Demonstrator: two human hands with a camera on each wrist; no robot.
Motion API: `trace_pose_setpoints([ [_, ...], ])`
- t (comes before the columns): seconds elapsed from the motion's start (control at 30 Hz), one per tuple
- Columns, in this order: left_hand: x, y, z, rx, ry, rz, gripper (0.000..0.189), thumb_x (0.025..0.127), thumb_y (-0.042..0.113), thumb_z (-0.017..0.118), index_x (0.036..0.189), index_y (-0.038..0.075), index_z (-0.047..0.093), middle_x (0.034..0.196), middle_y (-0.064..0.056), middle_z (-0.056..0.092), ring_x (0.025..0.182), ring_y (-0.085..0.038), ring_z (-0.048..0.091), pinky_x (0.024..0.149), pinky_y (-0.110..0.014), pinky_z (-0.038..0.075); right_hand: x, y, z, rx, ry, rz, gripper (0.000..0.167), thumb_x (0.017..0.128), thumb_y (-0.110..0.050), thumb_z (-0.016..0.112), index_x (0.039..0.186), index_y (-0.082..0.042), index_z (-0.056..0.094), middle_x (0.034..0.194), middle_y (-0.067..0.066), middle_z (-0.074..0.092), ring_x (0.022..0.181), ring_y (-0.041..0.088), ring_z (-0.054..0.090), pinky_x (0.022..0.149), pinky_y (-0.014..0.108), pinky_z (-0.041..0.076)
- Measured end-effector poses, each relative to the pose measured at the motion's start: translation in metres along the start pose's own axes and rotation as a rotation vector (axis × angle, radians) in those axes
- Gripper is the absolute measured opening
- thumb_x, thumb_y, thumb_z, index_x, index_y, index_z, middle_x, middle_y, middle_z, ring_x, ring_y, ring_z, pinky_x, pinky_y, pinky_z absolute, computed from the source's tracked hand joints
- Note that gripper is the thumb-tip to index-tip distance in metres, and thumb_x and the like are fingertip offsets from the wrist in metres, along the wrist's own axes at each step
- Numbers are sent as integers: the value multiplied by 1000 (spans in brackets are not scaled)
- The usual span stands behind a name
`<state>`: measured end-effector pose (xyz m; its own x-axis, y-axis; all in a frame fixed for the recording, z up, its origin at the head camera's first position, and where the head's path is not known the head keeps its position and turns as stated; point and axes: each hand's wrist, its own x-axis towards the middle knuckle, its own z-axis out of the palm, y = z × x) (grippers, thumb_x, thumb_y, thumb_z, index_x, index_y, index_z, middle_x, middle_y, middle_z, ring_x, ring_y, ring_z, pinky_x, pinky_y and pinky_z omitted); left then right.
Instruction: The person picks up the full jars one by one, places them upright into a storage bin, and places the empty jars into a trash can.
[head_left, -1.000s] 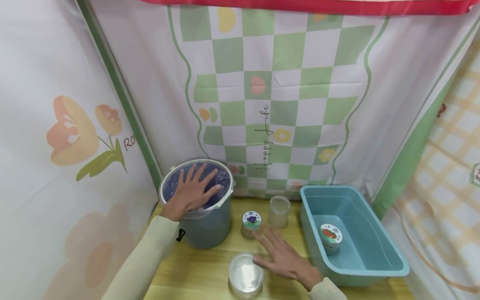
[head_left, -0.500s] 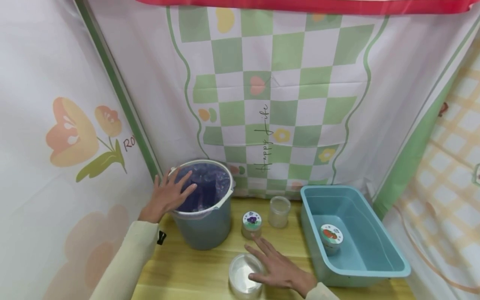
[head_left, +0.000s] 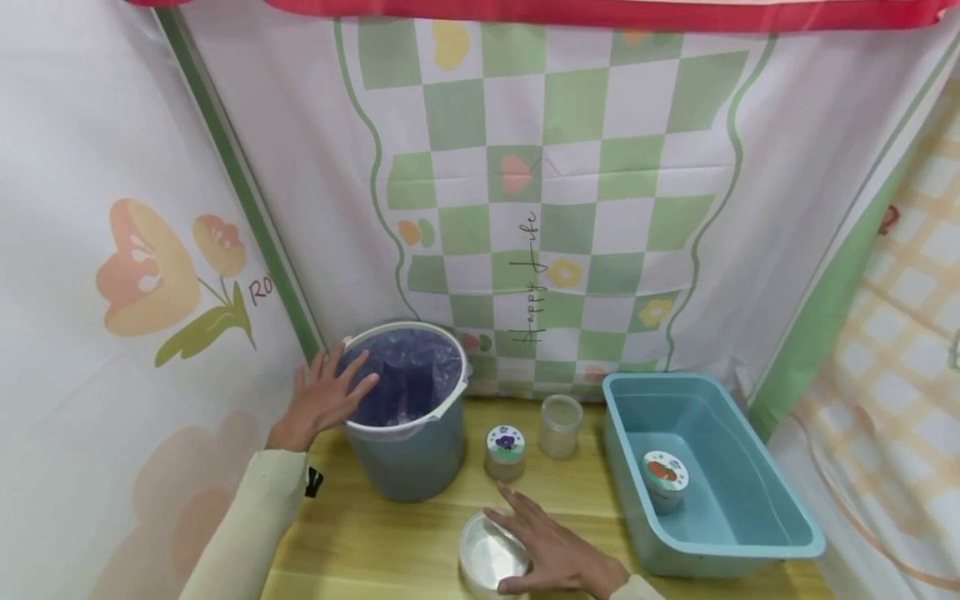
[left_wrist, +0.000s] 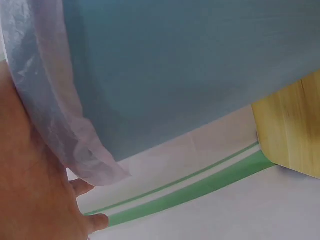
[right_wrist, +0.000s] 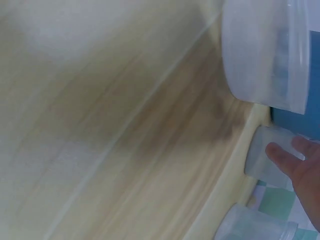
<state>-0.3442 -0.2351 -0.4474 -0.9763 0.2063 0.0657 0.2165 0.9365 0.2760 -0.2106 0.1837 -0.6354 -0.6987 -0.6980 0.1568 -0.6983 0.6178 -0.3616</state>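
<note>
A grey-blue bucket (head_left: 416, 458) lined with a clear plastic bag (left_wrist: 55, 90) stands at the left. My left hand (head_left: 318, 404) is at its left rim, fingers spread and holding nothing; contact with the rim is unclear. My right hand (head_left: 558, 550) hovers beside a wide clear round container (head_left: 480, 554), its fingers extended over the container's right edge. Whether they touch it, I cannot tell. Just beyond the fingers stands a small jar with a purple-flower lid (head_left: 506, 450). A clear jar (head_left: 560, 429) is behind it to the right.
A blue rectangular basin (head_left: 720, 546) sits at the right, with a red-pictured lidded jar (head_left: 666, 479) inside. Printed curtains (head_left: 630, 200) enclose the back and sides of the wooden table (head_left: 375, 542). A small black clip (head_left: 313, 482) shows by my left wrist.
My left hand has moved left from over the bucket's opening to its left rim. My right hand has come slightly down and toward me, closer to the wide round container.
</note>
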Motion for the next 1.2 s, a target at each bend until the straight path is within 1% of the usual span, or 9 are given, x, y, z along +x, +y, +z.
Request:
trace_pose_setpoints([
  [0.1,-1,-2,1,-14,5,-3,74,114,65,33,174,22,30,184,-21,7,165,-58,5,126,-83,0,-1,2,5,-11,-7,-28,105,89,-80,71,172,-26,36,178,26,25,151,54,46,106,63,57],
  [0.27,-1,-3,3,-26,-1,-11,74,114,65,32,174,22,29,184,-20,4,166,-58,5,126,-83,0,-4,7,12,-4,-29,-51,104,91,-77,73,173,-26,33,178,27,24,150,55,46,107,64,56],
  [0.33,0,-3,3,-34,-10,-15,76,114,66,30,175,22,28,184,-19,2,166,-57,3,126,-83,-1,-5,8,14,-7,-28,-70,104,92,-76,71,173,-24,33,177,29,24,150,56,47,109,65,55],
  [0.5,0,-6,5,-61,-24,-27,82,111,73,24,175,22,25,184,-17,-6,166,-57,-2,125,-83,-4,-7,9,16,-26,-16,-104,105,93,-80,66,174,-22,31,177,29,23,147,55,50,107,62,57],
  [0.63,1,-8,7,-65,-30,-36,87,108,79,19,176,24,25,185,-16,-6,166,-58,-1,125,-83,-5,-8,10,18,-23,-24,-97,108,92,-81,67,175,-23,27,179,27,20,148,53,50,105,60,58],
  [0.87,1,-5,5,-82,-54,-63,80,112,72,23,176,23,22,184,-17,-8,166,-57,-5,124,-84,-7,-10,9,22,68,-46,-39,109,91,-75,74,176,-29,24,184,16,12,152,50,47,101,62,60],
  [0.97,1,-5,5,-70,-57,-64,80,112,72,23,176,24,22,184,-16,-10,166,-57,-4,125,-84,-6,-9,9,24,74,-25,-41,106,92,-71,76,175,-29,25,184,15,14,152,48,47,100,59,61],
  [1.1,1,-6,5,-68,-58,-59,81,112,73,23,176,24,22,184,-16,-10,166,-58,-5,124,-84,-6,-8,10,26,50,23,-60,102,93,-67,78,174,-28,30,182,18,21,151,46,49,104,53,60],
  [1.2,2,-6,6,-76,-58,-61,82,111,74,23,176,24,22,184,-16,-9,166,-57,-4,124,-84,-6,-7,11,28,62,41,-67,101,93,-64,80,173,-26,33,180,20,24,151,45,50,105,49,60],
])
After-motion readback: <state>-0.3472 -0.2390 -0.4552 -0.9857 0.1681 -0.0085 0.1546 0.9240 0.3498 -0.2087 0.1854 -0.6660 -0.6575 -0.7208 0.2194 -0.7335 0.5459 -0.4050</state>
